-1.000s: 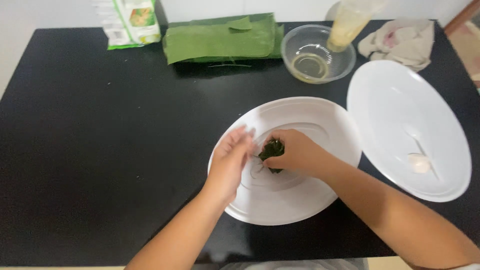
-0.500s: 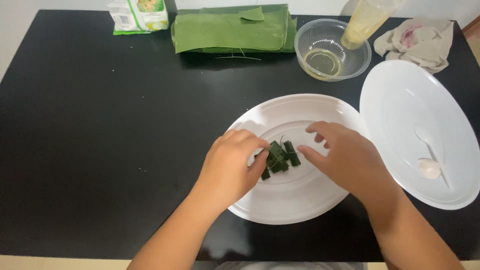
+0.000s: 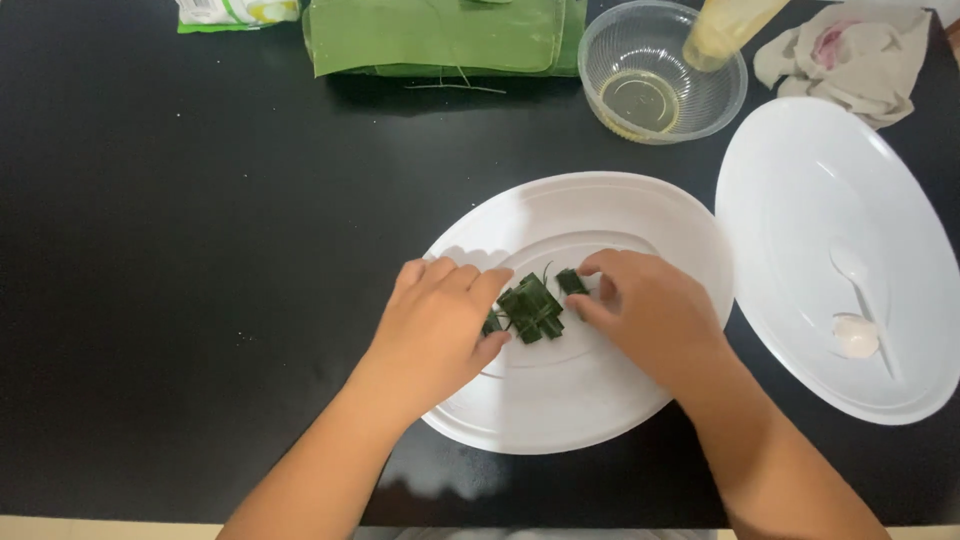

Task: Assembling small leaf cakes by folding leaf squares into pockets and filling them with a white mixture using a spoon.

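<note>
A small parcel of folded dark green leaf (image 3: 531, 309) lies in the middle of a white oval plate (image 3: 600, 210). My left hand (image 3: 440, 325) rests on the plate at the parcel's left side, fingers bent over its edge and touching it. My right hand (image 3: 645, 310) is at the parcel's right side, with fingertips pinching a strip of the leaf. Part of the parcel is hidden under my left fingers.
A second white oval plate (image 3: 800, 200) with a white spoon (image 3: 860, 300) lies to the right. At the back stand a stack of green leaves (image 3: 440, 35), a clear bowl with yellowish liquid (image 3: 660, 75), a bottle, a crumpled cloth (image 3: 860, 55) and a green packet (image 3: 235, 10).
Both hands were closed over the parcel, then drew apart and uncovered it. They now sit at its two sides, touching it. The view has shifted closer.
</note>
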